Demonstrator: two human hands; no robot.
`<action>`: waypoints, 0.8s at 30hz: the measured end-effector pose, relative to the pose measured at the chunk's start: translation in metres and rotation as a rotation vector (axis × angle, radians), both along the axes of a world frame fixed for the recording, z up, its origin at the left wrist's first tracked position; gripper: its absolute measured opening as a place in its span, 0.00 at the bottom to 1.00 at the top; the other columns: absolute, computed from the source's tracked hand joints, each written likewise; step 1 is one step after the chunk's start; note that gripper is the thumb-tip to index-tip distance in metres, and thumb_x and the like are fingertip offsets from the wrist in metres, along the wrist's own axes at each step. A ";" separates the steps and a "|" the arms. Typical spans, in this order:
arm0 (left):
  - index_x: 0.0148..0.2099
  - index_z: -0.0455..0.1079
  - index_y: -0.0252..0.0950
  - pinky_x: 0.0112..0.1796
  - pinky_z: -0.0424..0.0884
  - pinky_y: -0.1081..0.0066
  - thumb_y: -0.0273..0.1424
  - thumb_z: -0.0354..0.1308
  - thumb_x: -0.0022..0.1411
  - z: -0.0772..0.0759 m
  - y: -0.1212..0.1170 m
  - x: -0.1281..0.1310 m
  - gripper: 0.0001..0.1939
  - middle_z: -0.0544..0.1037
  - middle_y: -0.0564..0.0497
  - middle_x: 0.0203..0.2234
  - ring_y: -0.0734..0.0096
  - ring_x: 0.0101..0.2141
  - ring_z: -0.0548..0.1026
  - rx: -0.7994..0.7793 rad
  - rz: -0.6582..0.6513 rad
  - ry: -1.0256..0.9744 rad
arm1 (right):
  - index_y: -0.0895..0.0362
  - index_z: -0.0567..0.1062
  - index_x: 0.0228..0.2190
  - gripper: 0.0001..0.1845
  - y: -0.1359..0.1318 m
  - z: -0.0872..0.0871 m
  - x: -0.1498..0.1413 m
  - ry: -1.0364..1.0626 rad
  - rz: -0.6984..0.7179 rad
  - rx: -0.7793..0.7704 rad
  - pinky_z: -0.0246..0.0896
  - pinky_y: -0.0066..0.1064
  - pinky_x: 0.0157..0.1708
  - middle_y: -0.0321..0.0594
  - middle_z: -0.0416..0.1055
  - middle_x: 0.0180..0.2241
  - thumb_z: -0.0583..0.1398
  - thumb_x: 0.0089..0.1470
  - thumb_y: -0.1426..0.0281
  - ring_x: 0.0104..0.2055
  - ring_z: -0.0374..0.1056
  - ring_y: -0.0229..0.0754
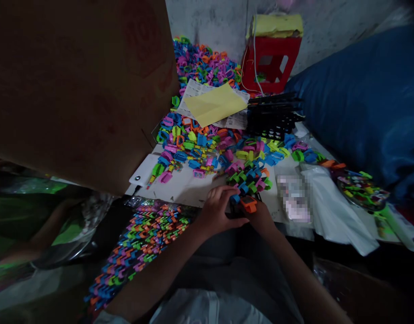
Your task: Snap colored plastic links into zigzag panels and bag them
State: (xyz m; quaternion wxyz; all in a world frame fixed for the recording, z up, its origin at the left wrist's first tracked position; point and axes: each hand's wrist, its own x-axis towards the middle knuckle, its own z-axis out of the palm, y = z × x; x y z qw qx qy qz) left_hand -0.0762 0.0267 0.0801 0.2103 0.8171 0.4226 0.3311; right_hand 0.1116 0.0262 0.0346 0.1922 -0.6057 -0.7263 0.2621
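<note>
In front of me a black rack (260,197) carries rows of toy watches (249,177) in pink, blue, green and orange. My left hand (218,211) is curled at the rack's near left corner, with its fingertips by a blue toy watch (234,198) and its thumb stretched toward my right hand. At the near edge sits an orange toy watch (249,204) with a dark face. My right hand (262,219) is closed around that watch from the right, and most of its fingers are hidden.
Loose toy watches (207,63) heap against the wall. A yellow sheet (216,105), black racks (274,119) and a red stool (270,63) stand behind. A cardboard box (75,90) blocks the left. Filled racks (139,252) lie below; plastic bags (331,202) lie right. Another person's arm (41,234) shows left.
</note>
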 end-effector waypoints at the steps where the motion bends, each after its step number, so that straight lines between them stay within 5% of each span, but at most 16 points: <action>1: 0.56 0.61 0.39 0.53 0.64 0.56 0.51 0.64 0.50 0.000 0.000 0.003 0.36 0.68 0.44 0.49 0.56 0.51 0.67 0.002 0.026 -0.009 | 0.56 0.78 0.32 0.09 0.001 0.002 0.000 -0.010 0.026 -0.013 0.63 0.29 0.32 0.42 0.78 0.32 0.58 0.52 0.71 0.34 0.73 0.44; 11: 0.50 0.63 0.39 0.48 0.66 0.58 0.36 0.59 0.60 -0.007 0.001 0.024 0.18 0.69 0.45 0.44 0.58 0.46 0.68 0.055 0.206 -0.067 | 0.60 0.79 0.36 0.14 0.016 0.021 -0.008 -0.203 0.186 -0.113 0.63 0.31 0.36 0.49 0.78 0.35 0.54 0.53 0.76 0.36 0.73 0.46; 24: 0.55 0.60 0.37 0.49 0.65 0.57 0.35 0.51 0.65 -0.009 -0.005 0.023 0.18 0.67 0.42 0.47 0.57 0.49 0.66 0.105 0.195 -0.017 | 0.60 0.79 0.39 0.15 0.021 0.031 -0.016 -0.194 0.240 -0.171 0.62 0.30 0.36 0.50 0.78 0.37 0.54 0.55 0.75 0.39 0.73 0.47</action>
